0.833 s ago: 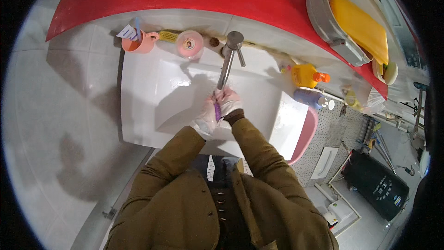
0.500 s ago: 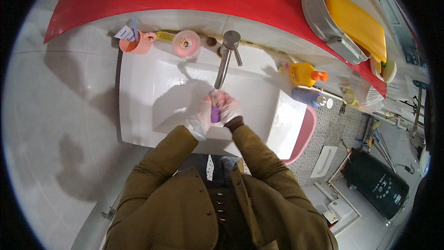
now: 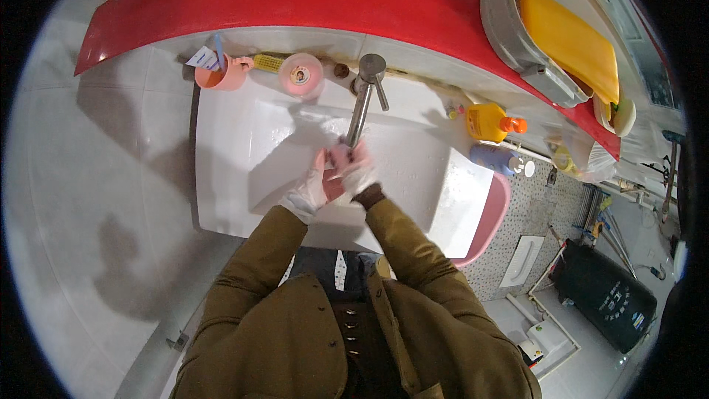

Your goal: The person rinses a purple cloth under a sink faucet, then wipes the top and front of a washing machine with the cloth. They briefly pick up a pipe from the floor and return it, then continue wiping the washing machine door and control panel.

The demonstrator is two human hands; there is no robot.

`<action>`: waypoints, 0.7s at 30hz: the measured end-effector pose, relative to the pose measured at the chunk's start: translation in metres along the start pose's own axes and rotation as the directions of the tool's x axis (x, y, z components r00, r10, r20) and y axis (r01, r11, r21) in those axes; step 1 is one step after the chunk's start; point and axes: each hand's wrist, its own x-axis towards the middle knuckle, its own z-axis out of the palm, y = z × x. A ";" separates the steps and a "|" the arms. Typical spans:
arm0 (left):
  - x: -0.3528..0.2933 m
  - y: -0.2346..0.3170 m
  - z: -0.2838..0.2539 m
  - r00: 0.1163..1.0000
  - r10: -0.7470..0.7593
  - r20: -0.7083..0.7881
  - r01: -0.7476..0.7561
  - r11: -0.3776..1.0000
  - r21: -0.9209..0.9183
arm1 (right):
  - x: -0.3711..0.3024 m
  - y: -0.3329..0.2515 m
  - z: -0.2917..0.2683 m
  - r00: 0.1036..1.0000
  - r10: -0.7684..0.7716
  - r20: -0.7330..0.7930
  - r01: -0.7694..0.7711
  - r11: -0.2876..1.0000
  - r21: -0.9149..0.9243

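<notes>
My gloved left hand [image 3: 314, 188] and right hand [image 3: 354, 170] now press together, closed on each other, under the faucet [image 3: 362, 103] over the white sink [image 3: 244, 148], the purple thing of a moment ago hidden, seemingly rinsing.

This is a home bathroom. A white washbasin [image 3: 244, 155] is fixed to a grey tiled wall, with a metal tap [image 3: 363, 100] arching over it. Along its back edge stand a pink cup [image 3: 221, 74] and a pink round tub [image 3: 301, 74]; to the side sit a yellow bottle [image 3: 489, 121] with an orange cap and a pale blue bottle [image 3: 493, 158]. A red shelf [image 3: 354, 0] above carries a grey basin [image 3: 521, 37]. A pink basin [image 3: 491, 214] leans beside the sink, over a speckled mosaic floor with a squat toilet pan [image 3: 521, 260] and a dark bin [image 3: 604, 292].
</notes>
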 end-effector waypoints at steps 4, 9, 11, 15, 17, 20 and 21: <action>0.004 -0.020 0.017 0.892 0.392 -0.226 -0.297 0.884 0.361 | -0.063 -0.013 0.025 0.841 -0.485 0.240 0.539 0.713 -0.449; 0.010 -0.020 0.023 0.996 0.059 0.065 -0.053 0.994 -0.093 | -0.015 -0.038 -0.009 0.997 0.045 0.059 -0.012 0.887 -0.462; 0.014 -0.023 0.022 0.999 0.005 0.039 -0.001 0.996 -0.088 | 0.002 -0.040 -0.016 0.995 -0.092 -0.047 0.045 0.799 -0.600; 0.035 -0.030 0.013 0.984 0.175 -0.043 -0.173 0.984 0.034 | -0.017 -0.031 -0.001 0.989 0.130 0.066 -0.077 0.851 -0.520; 0.039 -0.035 0.006 0.954 0.297 -0.044 -0.262 0.896 0.360 | -0.036 -0.022 0.008 0.988 0.044 0.151 0.029 0.891 -0.453; 0.035 -0.040 -0.002 0.880 0.445 0.167 -0.463 0.881 0.093 | -0.037 -0.003 -0.001 0.990 -0.126 0.055 0.136 0.843 -0.521; 0.034 -0.045 0.004 0.985 0.170 -0.029 -0.169 0.985 0.028 | -0.023 0.004 -0.015 0.984 -0.176 0.026 0.162 0.824 -0.543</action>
